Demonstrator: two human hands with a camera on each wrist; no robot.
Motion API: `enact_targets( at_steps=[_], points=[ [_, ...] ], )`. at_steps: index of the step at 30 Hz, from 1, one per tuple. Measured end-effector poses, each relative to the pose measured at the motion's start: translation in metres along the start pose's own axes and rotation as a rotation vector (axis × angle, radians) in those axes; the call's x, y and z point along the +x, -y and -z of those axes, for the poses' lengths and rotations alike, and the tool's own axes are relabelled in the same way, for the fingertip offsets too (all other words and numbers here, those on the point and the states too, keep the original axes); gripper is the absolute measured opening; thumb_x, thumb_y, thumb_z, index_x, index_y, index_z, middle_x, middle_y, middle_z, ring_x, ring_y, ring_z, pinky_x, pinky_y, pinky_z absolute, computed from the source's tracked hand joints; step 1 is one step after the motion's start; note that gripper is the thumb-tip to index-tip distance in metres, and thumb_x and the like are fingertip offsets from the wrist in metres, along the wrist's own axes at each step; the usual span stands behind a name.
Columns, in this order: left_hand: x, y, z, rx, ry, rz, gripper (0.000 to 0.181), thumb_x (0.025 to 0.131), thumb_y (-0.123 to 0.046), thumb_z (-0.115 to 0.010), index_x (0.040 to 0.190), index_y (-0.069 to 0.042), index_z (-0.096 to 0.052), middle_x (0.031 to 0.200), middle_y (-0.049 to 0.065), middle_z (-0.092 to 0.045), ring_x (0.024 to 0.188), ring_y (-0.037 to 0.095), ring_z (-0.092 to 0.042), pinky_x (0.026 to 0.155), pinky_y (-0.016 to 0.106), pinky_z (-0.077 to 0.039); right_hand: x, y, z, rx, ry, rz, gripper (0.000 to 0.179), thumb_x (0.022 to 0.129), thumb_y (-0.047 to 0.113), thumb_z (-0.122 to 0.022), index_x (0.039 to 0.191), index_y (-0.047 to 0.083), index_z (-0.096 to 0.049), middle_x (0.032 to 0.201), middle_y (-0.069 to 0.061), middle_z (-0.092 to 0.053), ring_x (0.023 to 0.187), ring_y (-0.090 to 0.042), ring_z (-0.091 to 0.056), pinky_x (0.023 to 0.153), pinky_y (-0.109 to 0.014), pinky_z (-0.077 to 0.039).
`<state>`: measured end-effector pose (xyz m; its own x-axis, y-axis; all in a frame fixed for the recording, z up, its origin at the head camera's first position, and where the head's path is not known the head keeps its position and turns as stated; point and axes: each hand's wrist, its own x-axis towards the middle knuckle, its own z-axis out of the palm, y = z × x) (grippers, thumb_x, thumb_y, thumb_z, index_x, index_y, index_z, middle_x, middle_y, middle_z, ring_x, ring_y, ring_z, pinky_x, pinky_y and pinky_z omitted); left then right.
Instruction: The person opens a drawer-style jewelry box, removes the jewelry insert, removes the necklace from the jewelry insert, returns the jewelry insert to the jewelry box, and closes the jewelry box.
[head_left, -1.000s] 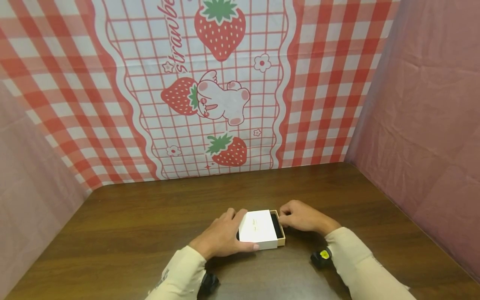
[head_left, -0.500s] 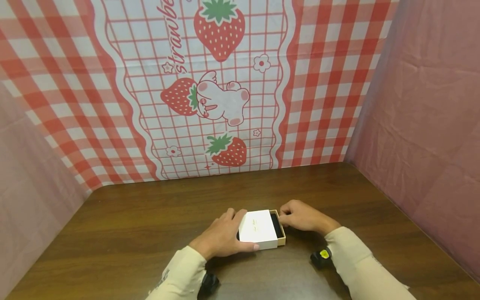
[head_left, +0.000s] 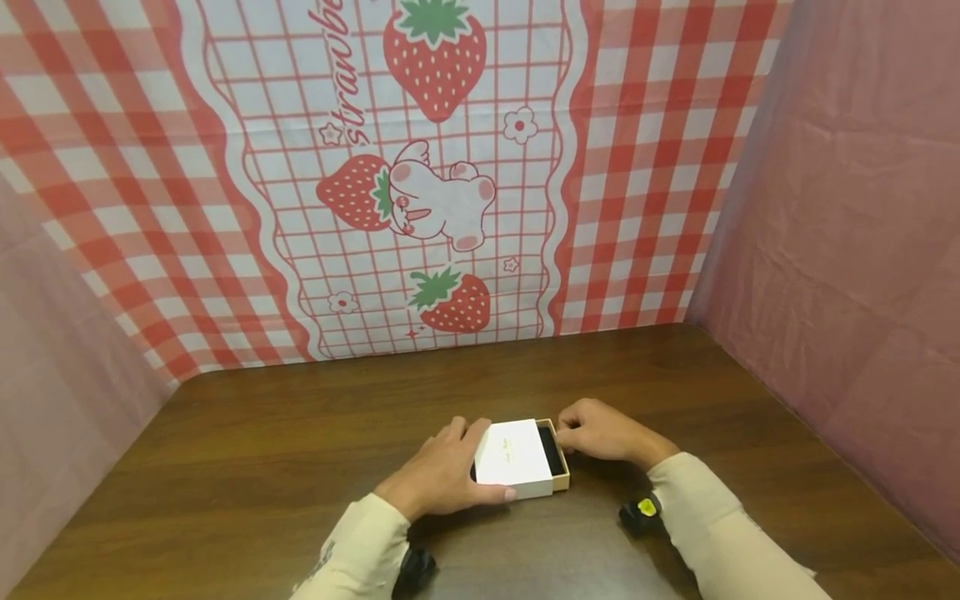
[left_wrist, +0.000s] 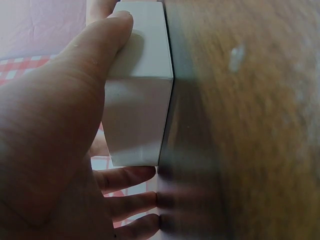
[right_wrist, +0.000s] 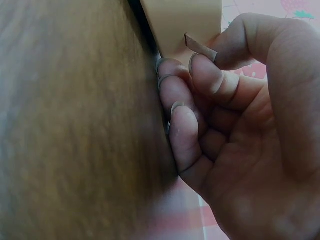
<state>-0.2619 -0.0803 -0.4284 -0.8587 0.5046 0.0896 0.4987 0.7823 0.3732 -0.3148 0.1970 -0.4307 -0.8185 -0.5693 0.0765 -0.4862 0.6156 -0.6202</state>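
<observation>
While the white box (head_left: 513,457) lies on the table (head_left: 300,417) in the head view, the left hand (head_left: 442,475) holds it, thumb and fingers wide apart. A tan drawer (head_left: 561,482) sticks out toward the right hand (head_left: 603,432). The left wrist view shows this thumb touching the box. In the right wrist view, curled fingers (right_wrist: 184,130) pinch the drawer's tab (right_wrist: 199,48).

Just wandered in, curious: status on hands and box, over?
Left hand grips white cover. Right hand pinches tab on tan drawer. Drawer partly out. Nothing visibly in the way.
</observation>
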Motion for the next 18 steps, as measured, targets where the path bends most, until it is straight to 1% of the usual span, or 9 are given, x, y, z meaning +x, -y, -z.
enact_targets(
  at_steps=[3,11,18],
  points=[
    [0.0001,0.0002,-0.0006,0.005,0.002,0.005,0.096,0.073,-0.075,-0.071,0.146,-0.020,-0.042,0.107,0.004,-0.051,0.087,0.018,-0.050,0.076,0.038,-0.046,0.0000,-0.0005,0.0001,-0.001,0.001,-0.001,0.021,0.083,0.012,-0.061,0.063,0.015,-0.058,0.056,0.009,-0.047,0.052,-0.006,-0.041,0.048,-0.025,-0.031],
    [0.0005,0.0008,-0.0012,-0.006,-0.003,0.000,0.097,0.073,-0.074,-0.072,0.146,-0.018,-0.042,0.106,0.004,-0.050,0.087,0.017,-0.050,0.074,0.037,-0.046,-0.0009,0.0010,0.0008,0.006,0.005,-0.010,0.020,0.083,0.012,-0.060,0.063,0.014,-0.058,0.057,0.009,-0.047,0.052,-0.006,-0.042,0.048,-0.025,-0.031],
    [0.0001,0.0005,-0.0007,0.003,-0.002,0.001,0.097,0.074,-0.074,-0.071,0.147,-0.018,-0.042,0.107,0.005,-0.051,0.088,0.017,-0.050,0.075,0.037,-0.047,-0.0007,0.0008,0.0013,0.009,0.013,-0.024,0.020,0.083,0.012,-0.060,0.063,0.014,-0.059,0.057,0.008,-0.048,0.053,-0.007,-0.042,0.048,-0.025,-0.032]
  ],
)
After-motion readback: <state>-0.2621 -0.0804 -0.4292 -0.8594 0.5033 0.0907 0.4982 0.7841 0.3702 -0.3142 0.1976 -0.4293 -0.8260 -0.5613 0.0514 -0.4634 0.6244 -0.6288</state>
